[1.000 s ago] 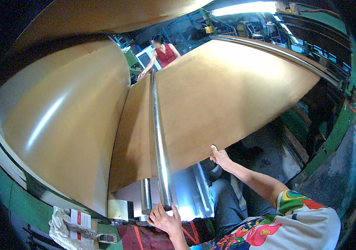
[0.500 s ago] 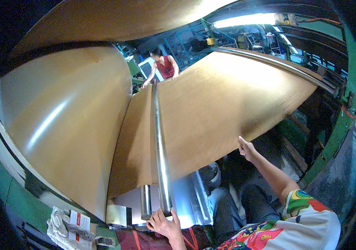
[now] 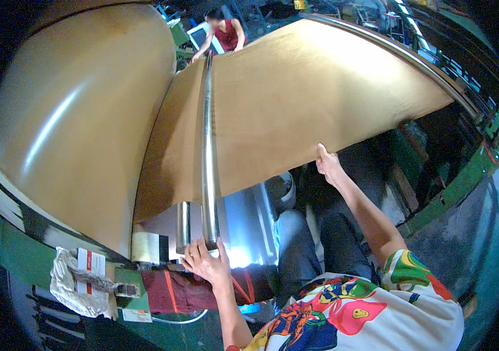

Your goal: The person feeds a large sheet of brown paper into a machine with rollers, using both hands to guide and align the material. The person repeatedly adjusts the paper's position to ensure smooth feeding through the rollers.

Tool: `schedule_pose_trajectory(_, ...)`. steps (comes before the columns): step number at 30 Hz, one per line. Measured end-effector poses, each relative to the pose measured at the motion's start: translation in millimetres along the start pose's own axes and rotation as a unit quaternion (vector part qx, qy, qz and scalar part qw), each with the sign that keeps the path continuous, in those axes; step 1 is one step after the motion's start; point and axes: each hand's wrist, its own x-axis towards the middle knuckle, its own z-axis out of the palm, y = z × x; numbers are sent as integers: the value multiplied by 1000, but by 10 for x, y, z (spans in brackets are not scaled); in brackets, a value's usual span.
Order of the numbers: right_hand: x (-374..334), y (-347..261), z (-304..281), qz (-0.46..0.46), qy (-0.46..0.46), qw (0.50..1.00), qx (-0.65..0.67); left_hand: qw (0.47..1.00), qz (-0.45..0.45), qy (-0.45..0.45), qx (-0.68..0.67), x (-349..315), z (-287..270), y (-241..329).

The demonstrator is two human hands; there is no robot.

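A wide brown sheet (image 3: 273, 111), smooth and glossy, stretches across the middle of the view. Over it lies a long shiny metal bar (image 3: 208, 140), running away from me; a shorter-looking metal bar end (image 3: 183, 228) shows below the sheet's near edge. My left hand (image 3: 209, 268) is closed round the near end of the long bar, thumb on its right side, fingers toward the second bar. At the sheet's near right edge, my right hand (image 3: 327, 166) pinches the border with its thumb on top. The fingers beneath are partly hidden.
A large curved brown roll (image 3: 85, 117) stands on the left. Across the sheet a person in a red top (image 3: 226, 36) leans over its far edge. White gloves (image 3: 65, 281) lie on the green frame, near a dark red wrap (image 3: 185, 289). A metal roller (image 3: 395, 55) borders the far right.
My view has tilted downward, so the sheet, bars and both hands sit higher in the picture. Each hand keeps its hold. The far person remains at the sheet's far edge.
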Motion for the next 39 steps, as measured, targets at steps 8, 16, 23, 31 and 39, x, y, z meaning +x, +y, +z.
schedule_pose_trajectory(8, -77, 30, 183, -1, 7, 1000, -11, 827, -148, -250, -482, -185, 765, 1090)
schedule_pose_trajectory(16, -115, 134, 333, 14, 7, 1000, 6, 391, -437, -375, -718, 663, 1786, 1777)
schedule_pose_trajectory(23, -135, 200, 396, -5, -2, 1000, -8, 500, -403, -195, -741, 630, 1694, 1864)
schedule_pose_trajectory(31, -150, 408, 501, 28, 3, 999, -33, 456, -414, -187, -765, 535, 1944, 1600)
schedule_pose_trajectory(39, -182, 482, 676, 10, 7, 1000, -12, 406, -511, -167, -739, 514, 2105, 1525)
